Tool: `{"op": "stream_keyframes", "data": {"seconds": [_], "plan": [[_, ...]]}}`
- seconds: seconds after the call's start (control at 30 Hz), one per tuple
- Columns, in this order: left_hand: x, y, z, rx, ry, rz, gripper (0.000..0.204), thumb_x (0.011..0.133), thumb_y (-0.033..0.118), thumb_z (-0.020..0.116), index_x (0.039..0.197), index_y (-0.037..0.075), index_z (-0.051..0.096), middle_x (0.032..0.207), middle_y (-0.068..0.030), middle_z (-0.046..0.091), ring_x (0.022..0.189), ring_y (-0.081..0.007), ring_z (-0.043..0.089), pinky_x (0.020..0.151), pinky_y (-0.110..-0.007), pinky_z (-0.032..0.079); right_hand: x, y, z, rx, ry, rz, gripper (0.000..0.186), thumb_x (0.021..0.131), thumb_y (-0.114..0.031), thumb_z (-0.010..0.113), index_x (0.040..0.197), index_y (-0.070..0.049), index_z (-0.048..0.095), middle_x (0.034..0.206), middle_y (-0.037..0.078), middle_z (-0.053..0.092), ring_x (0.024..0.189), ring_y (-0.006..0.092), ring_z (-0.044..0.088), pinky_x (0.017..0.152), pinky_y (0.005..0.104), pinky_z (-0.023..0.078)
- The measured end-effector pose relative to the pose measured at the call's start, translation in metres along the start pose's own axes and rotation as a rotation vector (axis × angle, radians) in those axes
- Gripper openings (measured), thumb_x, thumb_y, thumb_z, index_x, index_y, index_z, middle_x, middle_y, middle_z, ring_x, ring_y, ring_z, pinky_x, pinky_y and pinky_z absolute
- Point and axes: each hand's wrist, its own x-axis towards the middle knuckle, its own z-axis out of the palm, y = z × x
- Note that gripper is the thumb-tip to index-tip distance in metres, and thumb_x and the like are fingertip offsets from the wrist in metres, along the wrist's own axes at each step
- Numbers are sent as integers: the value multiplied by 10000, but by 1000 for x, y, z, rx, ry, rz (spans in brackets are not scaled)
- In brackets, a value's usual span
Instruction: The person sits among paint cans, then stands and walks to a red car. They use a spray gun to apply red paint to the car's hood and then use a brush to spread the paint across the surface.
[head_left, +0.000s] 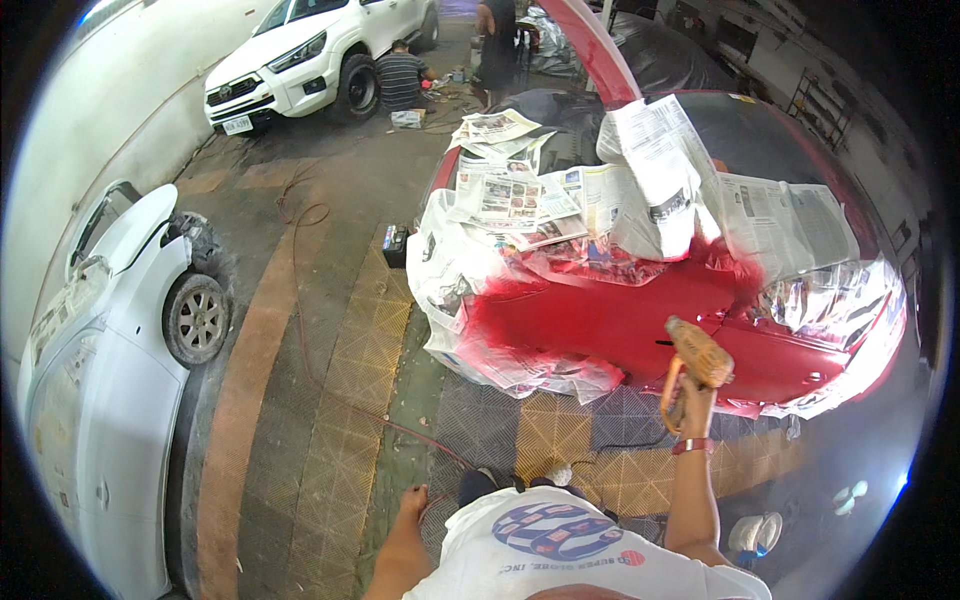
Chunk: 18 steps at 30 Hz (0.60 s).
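Observation:
My right hand [688,405] is closed round the handle of a scuffed yellow-orange heat gun [703,355]. Its nozzle points up and to the left, in front of the red car panel [590,315]. From this view I cannot tell whether it touches the panel. Glossy red covers the middle of the panel and has spread onto the plastic sheeting [440,250] and newspaper [515,195] round it. At my left side hangs my left hand [413,500], fingers loosely curled, with nothing visible in it.
A white car [110,370] stands at left, a white pickup [320,50] at the back. Two people [402,80] are near the pickup. A black battery-like box [396,246] sits left of the red car. A red hose [300,300] crosses the floor; a white bucket [757,535] is at right.

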Motion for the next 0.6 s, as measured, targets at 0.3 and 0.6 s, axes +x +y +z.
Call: {"op": "stream_keyframes", "data": {"seconds": [0.3,0.6], "plan": [[11,91,14,-65,25,191,605,1054,399,620,1441,-66,601,1433,-255,648,1310,-382,632,1081,-448,495,62,13,-125,259,360,103,196,984,-193,763,912,-115,598,701,9,582,556,133,552,482,298,463],[-58,-8,21,-103,-90,-142,544,1069,368,626,1407,-58,629,1332,-202,698,1177,-306,668,1003,-421,521,-12,142,-17,-26,130,303,193,953,-61,725,1142,-70,685,947,38,678,783,155,658,667,320,566]]}}
